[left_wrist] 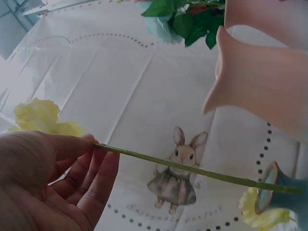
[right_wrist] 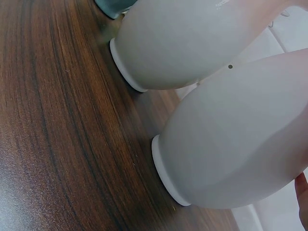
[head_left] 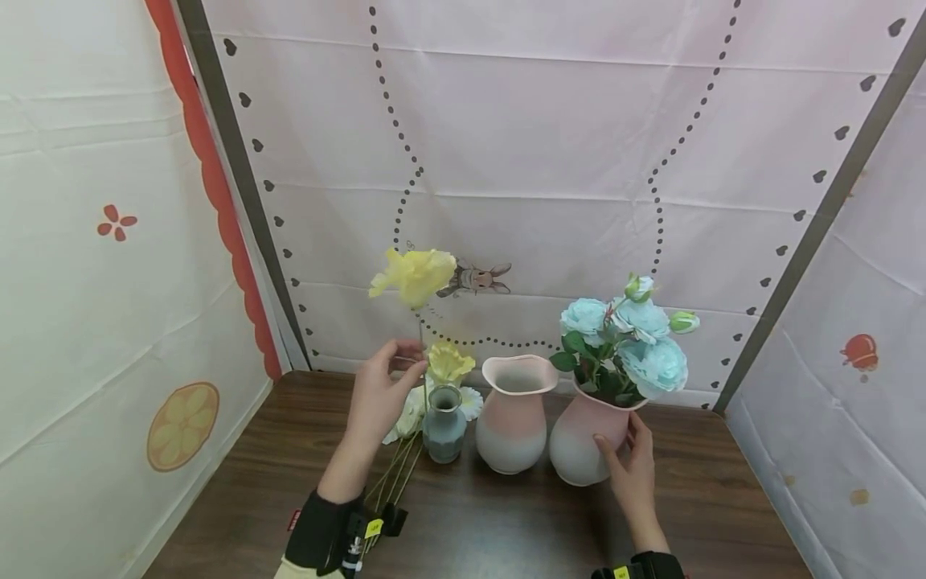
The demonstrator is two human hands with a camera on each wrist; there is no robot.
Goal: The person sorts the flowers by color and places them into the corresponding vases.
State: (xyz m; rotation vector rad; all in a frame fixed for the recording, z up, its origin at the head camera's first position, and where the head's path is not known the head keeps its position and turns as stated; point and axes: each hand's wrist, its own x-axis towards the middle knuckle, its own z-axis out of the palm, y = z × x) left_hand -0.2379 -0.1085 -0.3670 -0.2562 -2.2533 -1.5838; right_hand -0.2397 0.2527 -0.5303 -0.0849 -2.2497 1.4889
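Clock per head view, 12 = far side. Key relation: yellow flower (head_left: 415, 277) stem vs. mouth of blue vase (head_left: 444, 438). L hand (head_left: 386, 388) pinches the stem (left_wrist: 178, 166) betw. thumb & fingers, below the bloom; long axis near-vert., bloom at 12, lower end twd 6. In head view the stem passes at the rim's 9 o'clock side; in L wrist view the lower end crosses over rim & neck, so prob. outside; can't tell if touching. Vase is at approx. 4 o'clock from L hand, the nearer of the 2.

R hand (head_left: 631, 462) holds right pink vase (head_left: 582, 450) w/ thumb in front, fingers round its 3 o'clock side; blue flowers (head_left: 654, 366) stand in it. Middle pink vase (head_left: 510, 430) sits betw. it & blue vase.

Loose stems (head_left: 396, 476) lie at 7 o'clock from blue vase, on dark wood-grain table (head_left: 521, 535). Back cloth (head_left: 535, 145) w/ rabbit print (head_left: 479, 279) hangs at 12; left cloth (head_left: 79, 297) at 9, right cloth (head_left: 825, 418) at 3.
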